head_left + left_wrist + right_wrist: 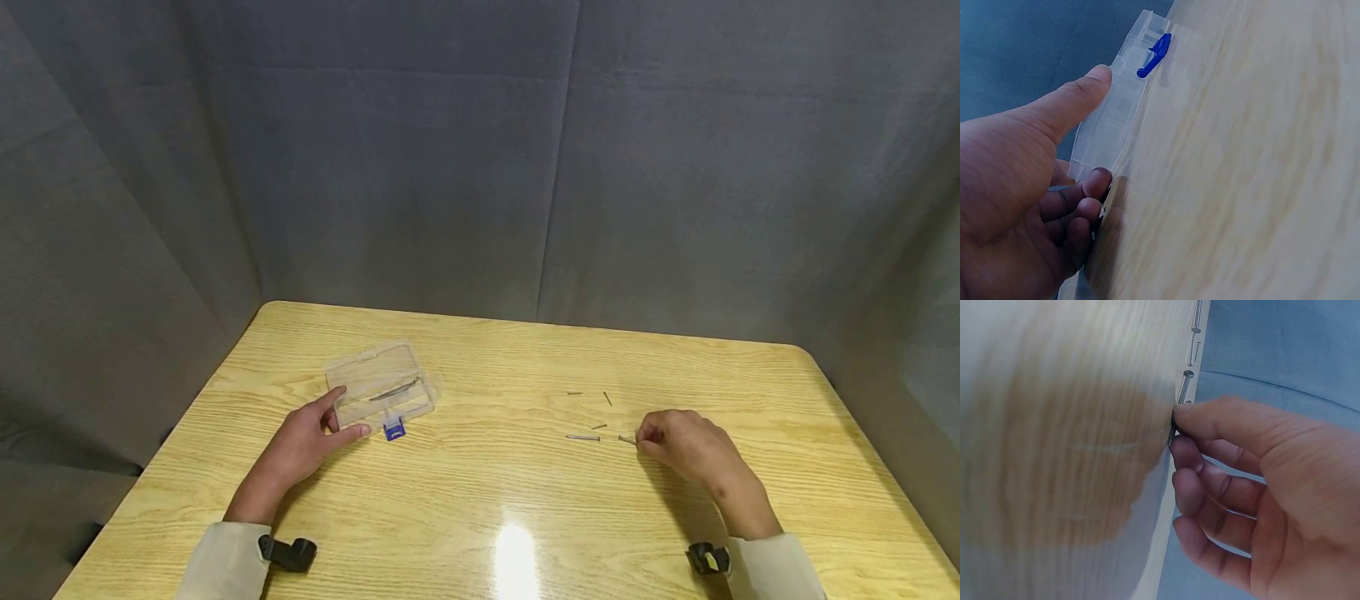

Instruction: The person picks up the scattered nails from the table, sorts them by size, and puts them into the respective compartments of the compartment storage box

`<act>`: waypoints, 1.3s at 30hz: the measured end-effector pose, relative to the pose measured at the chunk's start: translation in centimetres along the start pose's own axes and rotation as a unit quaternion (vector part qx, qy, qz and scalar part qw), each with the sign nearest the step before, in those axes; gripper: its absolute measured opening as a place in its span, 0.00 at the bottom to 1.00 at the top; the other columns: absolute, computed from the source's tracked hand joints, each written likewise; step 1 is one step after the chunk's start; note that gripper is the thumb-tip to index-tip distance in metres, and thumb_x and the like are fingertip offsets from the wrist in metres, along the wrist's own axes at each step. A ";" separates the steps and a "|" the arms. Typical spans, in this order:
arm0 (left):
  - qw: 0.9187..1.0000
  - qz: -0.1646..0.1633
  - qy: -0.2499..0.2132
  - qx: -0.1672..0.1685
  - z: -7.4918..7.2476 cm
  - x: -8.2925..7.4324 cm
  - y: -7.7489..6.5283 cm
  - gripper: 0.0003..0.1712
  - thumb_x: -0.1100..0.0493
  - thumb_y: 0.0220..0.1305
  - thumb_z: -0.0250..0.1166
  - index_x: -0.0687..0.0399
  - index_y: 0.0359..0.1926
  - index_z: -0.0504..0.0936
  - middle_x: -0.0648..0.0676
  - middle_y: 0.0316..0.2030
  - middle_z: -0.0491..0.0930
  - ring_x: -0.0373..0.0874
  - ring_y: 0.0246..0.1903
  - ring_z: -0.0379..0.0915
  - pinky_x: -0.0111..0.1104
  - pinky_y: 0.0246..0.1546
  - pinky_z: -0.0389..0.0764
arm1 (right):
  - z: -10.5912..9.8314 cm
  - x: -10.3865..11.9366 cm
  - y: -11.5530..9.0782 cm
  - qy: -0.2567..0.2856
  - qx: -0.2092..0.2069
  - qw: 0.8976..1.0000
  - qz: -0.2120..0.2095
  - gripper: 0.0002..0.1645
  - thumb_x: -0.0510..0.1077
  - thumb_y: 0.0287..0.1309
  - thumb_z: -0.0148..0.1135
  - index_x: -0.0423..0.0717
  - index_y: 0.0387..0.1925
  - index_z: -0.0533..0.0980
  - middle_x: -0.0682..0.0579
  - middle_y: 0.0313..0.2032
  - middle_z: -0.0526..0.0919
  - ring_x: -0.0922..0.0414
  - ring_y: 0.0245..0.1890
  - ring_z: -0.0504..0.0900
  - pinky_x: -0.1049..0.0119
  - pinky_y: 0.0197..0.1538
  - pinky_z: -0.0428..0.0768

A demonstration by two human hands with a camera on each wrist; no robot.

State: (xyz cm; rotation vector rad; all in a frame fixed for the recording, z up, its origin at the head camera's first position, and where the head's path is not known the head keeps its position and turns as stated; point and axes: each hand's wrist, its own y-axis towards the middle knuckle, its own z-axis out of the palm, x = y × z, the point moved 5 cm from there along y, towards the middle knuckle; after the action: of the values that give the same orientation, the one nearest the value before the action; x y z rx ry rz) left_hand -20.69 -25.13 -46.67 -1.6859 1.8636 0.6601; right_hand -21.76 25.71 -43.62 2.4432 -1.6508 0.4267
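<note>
A clear plastic box with a blue latch lies with its lid raised on the left part of the table. Several thin nails lie inside it. My left hand grips the box's near left corner, thumb along the front wall, fingers curled at the side. On the right, my right hand pinches a nail between thumb and index finger, low over the table; its head points left. The same nail shows past the thumb tip in the right wrist view.
Left of the right hand lie a larger nail and a short nail. Farther back are two more small nails, one lying sideways and one slanted. A grey curtain hangs behind the wooden table.
</note>
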 end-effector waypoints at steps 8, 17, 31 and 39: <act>1.000 -0.002 0.000 -0.001 -0.1 -0.2 -0.1 0.51 0.41 0.68 0.70 0.72 0.75 0.61 0.51 0.29 0.71 0.44 0.25 0.62 0.39 0.33 0.67 | 0.1 0.0 0.1 -0.005 0.005 1.000 0.004 0.06 0.40 0.61 0.70 0.54 0.30 0.84 0.61 0.30 0.83 0.61 0.29 0.76 0.54 0.34 0.77; 1.000 0.002 -0.003 0.000 0.0 -0.3 -0.1 0.50 0.42 0.68 0.70 0.73 0.75 0.61 0.51 0.29 0.71 0.45 0.26 0.62 0.40 0.33 0.67 | 0.5 0.1 0.1 -0.025 0.018 1.000 0.008 0.08 0.44 0.61 0.72 0.54 0.27 0.82 0.63 0.25 0.78 0.61 0.23 0.69 0.61 0.28 0.70; 1.000 -0.003 0.006 0.000 0.0 0.0 -0.1 0.51 0.42 0.68 0.70 0.72 0.75 0.61 0.51 0.29 0.71 0.45 0.26 0.62 0.40 0.34 0.67 | 0.2 0.0 0.1 0.021 0.012 1.000 -0.017 0.09 0.41 0.61 0.73 0.54 0.28 0.81 0.62 0.27 0.78 0.62 0.23 0.70 0.63 0.28 0.71; 1.000 -0.003 0.006 -0.001 -0.1 -0.3 -0.2 0.50 0.41 0.68 0.70 0.72 0.75 0.62 0.51 0.30 0.71 0.44 0.26 0.63 0.40 0.34 0.68 | -0.1 0.6 0.3 0.075 -0.026 0.995 -0.055 0.08 0.34 0.58 0.70 0.51 0.34 0.85 0.63 0.28 0.81 0.64 0.27 0.74 0.62 0.33 0.75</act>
State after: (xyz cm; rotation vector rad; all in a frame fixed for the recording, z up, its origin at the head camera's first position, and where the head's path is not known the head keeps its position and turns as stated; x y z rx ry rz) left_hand -20.52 -25.00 -46.38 -1.6989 1.8655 0.6504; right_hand -21.86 25.07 -43.29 2.3869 -1.4424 0.5291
